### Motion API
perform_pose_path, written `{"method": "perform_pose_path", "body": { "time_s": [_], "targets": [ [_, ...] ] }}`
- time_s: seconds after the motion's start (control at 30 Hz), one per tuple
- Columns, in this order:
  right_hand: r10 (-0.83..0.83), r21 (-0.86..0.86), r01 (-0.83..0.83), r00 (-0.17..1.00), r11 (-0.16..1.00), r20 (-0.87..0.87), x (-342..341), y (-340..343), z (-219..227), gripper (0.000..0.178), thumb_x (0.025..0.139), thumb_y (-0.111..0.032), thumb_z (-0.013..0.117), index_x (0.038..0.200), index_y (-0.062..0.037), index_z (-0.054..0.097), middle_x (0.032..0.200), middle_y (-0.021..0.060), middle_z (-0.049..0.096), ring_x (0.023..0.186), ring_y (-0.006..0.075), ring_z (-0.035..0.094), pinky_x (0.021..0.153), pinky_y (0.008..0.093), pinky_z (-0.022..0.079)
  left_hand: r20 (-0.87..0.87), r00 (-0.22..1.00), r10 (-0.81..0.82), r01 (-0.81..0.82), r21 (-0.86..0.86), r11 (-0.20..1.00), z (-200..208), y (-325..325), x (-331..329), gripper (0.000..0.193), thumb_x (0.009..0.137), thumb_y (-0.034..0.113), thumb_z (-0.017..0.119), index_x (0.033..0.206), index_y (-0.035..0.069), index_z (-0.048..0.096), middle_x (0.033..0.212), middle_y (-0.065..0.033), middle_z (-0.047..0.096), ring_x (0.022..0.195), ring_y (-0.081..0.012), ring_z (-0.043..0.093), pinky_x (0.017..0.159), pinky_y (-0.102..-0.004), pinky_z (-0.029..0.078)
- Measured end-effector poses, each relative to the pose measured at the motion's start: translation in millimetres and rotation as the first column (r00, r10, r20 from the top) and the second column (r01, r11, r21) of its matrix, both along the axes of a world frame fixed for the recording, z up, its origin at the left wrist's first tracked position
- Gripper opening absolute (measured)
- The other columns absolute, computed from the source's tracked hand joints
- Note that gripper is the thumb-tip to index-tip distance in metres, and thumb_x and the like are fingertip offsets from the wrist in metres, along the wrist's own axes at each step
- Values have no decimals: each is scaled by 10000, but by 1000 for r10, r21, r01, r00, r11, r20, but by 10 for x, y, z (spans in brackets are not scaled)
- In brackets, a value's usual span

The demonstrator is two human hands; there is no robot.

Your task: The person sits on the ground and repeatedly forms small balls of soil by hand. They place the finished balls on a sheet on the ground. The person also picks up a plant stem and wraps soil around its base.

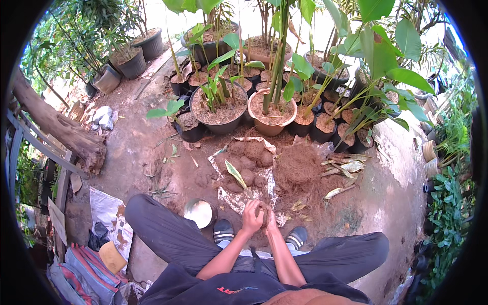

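Between my knees, my left hand (250,218) and my right hand (270,218) are cupped together around a brown ball of soil and fibre (262,213). Both hands' fingers are wrapped round it and partly hidden. A pale-edged green leaf (235,173) slants up and away just beyond my left hand; whether it is rooted in the ball I cannot tell. Past my hands, several round brown fibre balls (245,161) rest on a dirty white sheet (233,206). To their right lies a heap of loose brown fibre (297,165).
A container with a white inside (200,213) stands by my left shoe. Potted plants, including a wide dark pot (221,122) and a tan pot (272,124), crowd the far side. Dry leaves (348,166) lie right of the fibre. A log (61,117) is at far left.
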State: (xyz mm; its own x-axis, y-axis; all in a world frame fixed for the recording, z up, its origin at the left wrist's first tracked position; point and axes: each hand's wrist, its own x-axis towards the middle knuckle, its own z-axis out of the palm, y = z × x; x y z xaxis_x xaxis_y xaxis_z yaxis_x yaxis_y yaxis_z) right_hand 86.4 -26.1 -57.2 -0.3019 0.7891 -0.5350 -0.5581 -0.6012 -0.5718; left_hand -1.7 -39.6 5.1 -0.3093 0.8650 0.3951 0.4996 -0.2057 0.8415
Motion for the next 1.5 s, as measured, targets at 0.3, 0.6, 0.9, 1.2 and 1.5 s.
{"method": "perform_pose_path", "body": {
  "time_s": [0.3, 0.6, 0.9, 1.2, 1.5],
  "targets": [
    [-190, -117, 178, 976, 977, -103, 25, 163, -14, 336, 951, -253, 419, 1116, -25, 604, 1074, 93, 635, 941, 226, 624, 857, 343, 504, 95, 993, 65, -58, -79, 995, 157, 57, 151, 249, 750, 52, 590, 990, -9, 565, 1027, -177, 536, 1046, -343, 489, 946, -417, 376],
    [-211, 411, -165, 657, 897, 724, -178, 28, 342, 381, 933, -283, 484, 981, 54, 654, 887, 232, 674, 842, 336, 648, 773, 399, 470, 695, 505, 511, -303, -412, 859, -324, -74, 255, 264, 895, 163, 570, 1054, -42, 623, 1020, -121, 655, 910, -187, 603, 824, -328, 469],
    [-108, 314, -376, 478, 872, 872, -257, 9, 199, 436, 944, -364, 450, 1099, -3, 637, 1024, 261, 637, 1001, 413, 596, 888, 449, 444, 540, 501, 677, -165, -707, 687, -79, -147, 108, 401, 953, 338, 474, 1121, 11, 634, 1049, -116, 655, 945, -202, 614, 812, -337, 471],
    [-240, 380, -370, 371, 847, 897, -275, 46, 695, 460, 938, -352, 476, 1190, 22, 570, 1148, 259, 596, 1111, 395, 547, 965, 430, 407, 892, -212, 399, -21, -412, 911, -710, -5, 36, 362, 919, 330, 522, 1096, 29, 615, 999, -82, 646, 865, -209, 634, 775, -352, 521],
    [-3, 224, -296, 597, 929, 802, -293, 21, 606, 375, 891, -245, 606, 1115, 55, 626, 1032, 164, 680, 934, 197, 640, 848, 313, 471, 652, 463, 601, -323, -507, 799, -449, -89, 5, 243, 956, 188, 475, 1076, 2, 574, 972, -90, 628, 874, -191, 589, 802, -314, 473]
  ]
}}
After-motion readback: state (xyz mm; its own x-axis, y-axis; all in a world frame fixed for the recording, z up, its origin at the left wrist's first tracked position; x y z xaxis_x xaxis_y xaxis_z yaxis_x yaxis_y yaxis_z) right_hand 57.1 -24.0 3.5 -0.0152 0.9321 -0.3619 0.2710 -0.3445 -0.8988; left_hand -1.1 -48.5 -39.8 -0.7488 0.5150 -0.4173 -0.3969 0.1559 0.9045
